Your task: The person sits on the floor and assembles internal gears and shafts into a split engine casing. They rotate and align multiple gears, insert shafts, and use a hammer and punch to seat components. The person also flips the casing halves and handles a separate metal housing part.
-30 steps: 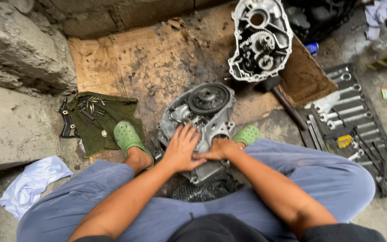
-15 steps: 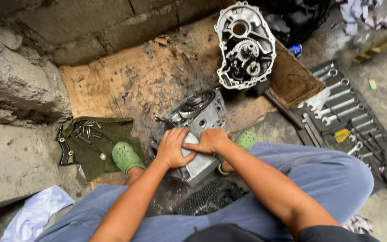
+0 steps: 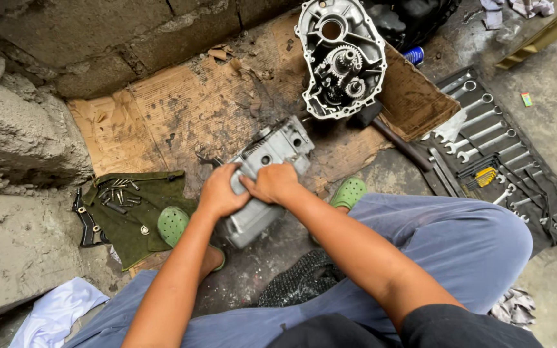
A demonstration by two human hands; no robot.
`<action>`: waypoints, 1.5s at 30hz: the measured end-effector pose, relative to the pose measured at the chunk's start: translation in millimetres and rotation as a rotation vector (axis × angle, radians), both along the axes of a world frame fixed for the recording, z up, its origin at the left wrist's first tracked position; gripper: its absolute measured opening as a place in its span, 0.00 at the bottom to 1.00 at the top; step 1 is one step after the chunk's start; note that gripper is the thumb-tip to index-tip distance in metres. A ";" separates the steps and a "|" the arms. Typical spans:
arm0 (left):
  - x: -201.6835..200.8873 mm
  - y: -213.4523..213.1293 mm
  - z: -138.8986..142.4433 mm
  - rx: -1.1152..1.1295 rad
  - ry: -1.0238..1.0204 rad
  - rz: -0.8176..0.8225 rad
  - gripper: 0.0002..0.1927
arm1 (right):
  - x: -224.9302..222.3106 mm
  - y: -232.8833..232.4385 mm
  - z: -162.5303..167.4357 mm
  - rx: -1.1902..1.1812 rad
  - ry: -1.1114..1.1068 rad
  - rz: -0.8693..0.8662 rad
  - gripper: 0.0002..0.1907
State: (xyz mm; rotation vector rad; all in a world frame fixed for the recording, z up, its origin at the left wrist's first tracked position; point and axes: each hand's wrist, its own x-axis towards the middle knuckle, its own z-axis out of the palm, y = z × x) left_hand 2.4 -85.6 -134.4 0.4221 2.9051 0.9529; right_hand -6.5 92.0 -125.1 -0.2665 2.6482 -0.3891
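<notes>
While both hands grip it, the grey cast-aluminium engine casing half (image 3: 267, 180) stands tilted on edge on the ground, between the person's two green perforated rubber clogs (image 3: 174, 223). Left hand (image 3: 219, 191) is wrapped over the casing's near-left edge, fingers curled shut around the metal. Right hand (image 3: 273, 183) lies just beside it on the upper face, fingers folded down onto the casing; the two hands touch or nearly touch at the thumbs, which one cannot tell from this angle.

Casing's far end rests at the edge of a stained, torn sheet of brown cardboard (image 3: 182, 109) laid against a rough concrete block wall (image 3: 98, 38). At the top of the cardboard lies a second silver engine cover with exposed steel gears (image 3: 342, 61), open face up. A black-headed hammer with dark handle (image 3: 388, 132) lies just below that cover.

To the left, an olive-green cloth (image 3: 138, 212) carries a scatter of small steel bolts (image 3: 116, 192); a black bracket (image 3: 87, 222) lies at its left edge. To the right, a dark tool roll (image 3: 543, 200) holds a row of chrome spanners (image 3: 478, 132) and a yellow hex-key set (image 3: 485, 176). White rag (image 3: 53, 312) lies at lower left. Legs are in blue-grey trousers (image 3: 459, 238).
</notes>
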 end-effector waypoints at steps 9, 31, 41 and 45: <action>-56.4 -41.8 -0.4 0.104 -0.096 0.248 0.30 | -22.3 -51.0 13.2 -0.466 0.477 -0.195 0.23; 33.5 8.7 -55.2 0.129 0.148 0.651 0.26 | 14.4 5.0 -79.0 -1.239 0.530 -0.373 0.07; 15.6 -42.0 -72.5 0.298 -0.065 0.810 0.30 | -33.0 -47.5 -92.2 -1.038 0.532 -0.207 0.08; 29.3 27.3 -79.4 0.323 0.030 0.931 0.34 | -70.8 8.1 -87.9 -1.168 0.292 -0.061 0.10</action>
